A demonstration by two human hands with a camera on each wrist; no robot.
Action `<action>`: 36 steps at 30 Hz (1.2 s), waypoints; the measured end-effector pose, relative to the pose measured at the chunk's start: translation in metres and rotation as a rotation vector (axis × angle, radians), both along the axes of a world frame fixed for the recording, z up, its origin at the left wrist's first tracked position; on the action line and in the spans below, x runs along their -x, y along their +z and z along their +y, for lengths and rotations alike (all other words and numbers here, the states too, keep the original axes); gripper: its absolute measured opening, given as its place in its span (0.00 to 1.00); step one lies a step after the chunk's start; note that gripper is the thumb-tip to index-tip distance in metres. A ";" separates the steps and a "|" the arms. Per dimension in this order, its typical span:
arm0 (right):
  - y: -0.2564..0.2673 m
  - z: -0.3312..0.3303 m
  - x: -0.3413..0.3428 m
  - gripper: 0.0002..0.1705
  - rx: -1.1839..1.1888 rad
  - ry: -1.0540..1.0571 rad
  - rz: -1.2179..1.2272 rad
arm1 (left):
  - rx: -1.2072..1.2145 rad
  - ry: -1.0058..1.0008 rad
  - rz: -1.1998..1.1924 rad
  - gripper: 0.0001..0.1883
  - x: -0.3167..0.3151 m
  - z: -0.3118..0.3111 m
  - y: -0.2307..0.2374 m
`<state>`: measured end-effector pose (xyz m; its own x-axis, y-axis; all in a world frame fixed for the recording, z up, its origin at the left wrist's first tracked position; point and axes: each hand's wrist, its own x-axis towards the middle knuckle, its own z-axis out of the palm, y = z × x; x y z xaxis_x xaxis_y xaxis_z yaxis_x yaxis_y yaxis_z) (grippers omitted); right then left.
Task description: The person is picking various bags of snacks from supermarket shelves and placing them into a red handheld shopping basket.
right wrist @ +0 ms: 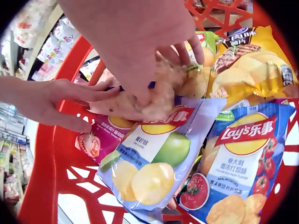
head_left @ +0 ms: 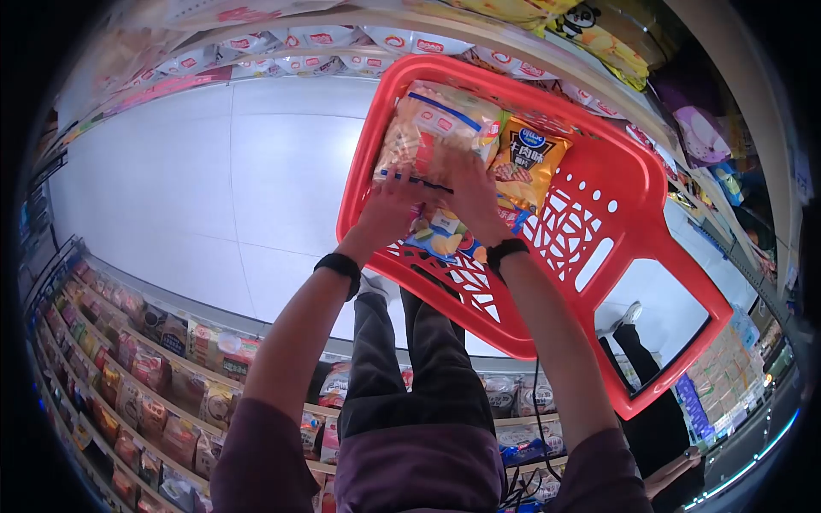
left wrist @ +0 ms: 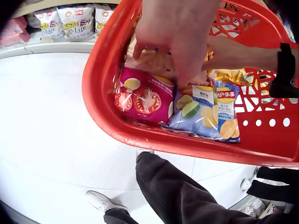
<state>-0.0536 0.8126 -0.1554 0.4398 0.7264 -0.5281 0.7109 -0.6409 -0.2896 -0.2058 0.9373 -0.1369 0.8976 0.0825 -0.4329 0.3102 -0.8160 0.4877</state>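
Both hands are inside the red basket [head_left: 633,184] at a large clear snack bag [head_left: 402,141]. The left hand [head_left: 393,205] lies on the bag's near edge, fingers fairly straight; it shows at left in the right wrist view [right wrist: 60,100]. The right hand [head_left: 466,184] has bent fingers around the bag's near part, thumb pressed on it in the right wrist view [right wrist: 145,60]. Beside them lie a magenta tomato chip bag [left wrist: 147,99], a lilac lime chip bag [right wrist: 154,163], a blue Lay's bag [right wrist: 243,163] and an orange chip bag [head_left: 532,162].
Shelves of packaged snacks [head_left: 171,368] run behind the wearer, and more bags [head_left: 321,38] line the shelf beyond the basket. Pale floor [head_left: 171,171] lies left of the basket. Another person's dark-clad leg [head_left: 637,355] is near the basket's handle end.
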 end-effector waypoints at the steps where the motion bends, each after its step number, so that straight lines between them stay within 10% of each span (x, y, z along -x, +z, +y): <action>1: 0.011 0.006 -0.006 0.51 -0.100 0.062 -0.059 | 0.025 0.004 -0.027 0.32 0.001 0.002 -0.005; 7: 0.018 0.029 -0.052 0.56 -0.319 0.539 -0.130 | -0.072 -0.031 0.017 0.33 -0.002 0.001 -0.007; 14: -0.016 0.023 -0.066 0.71 -0.026 0.201 0.106 | -0.092 -0.054 -0.100 0.31 0.004 -0.003 -0.012; 19: -0.006 0.006 -0.028 0.46 -0.330 0.369 0.043 | -0.145 -0.096 -0.007 0.30 0.007 -0.005 -0.002; 28: -0.032 0.015 -0.005 0.55 -0.307 0.317 -0.098 | -0.135 -0.079 0.045 0.28 0.003 -0.002 -0.022; 36: -0.019 -0.012 0.015 0.36 -0.042 0.462 -0.326 | -0.096 -0.099 -0.023 0.26 0.017 0.002 -0.022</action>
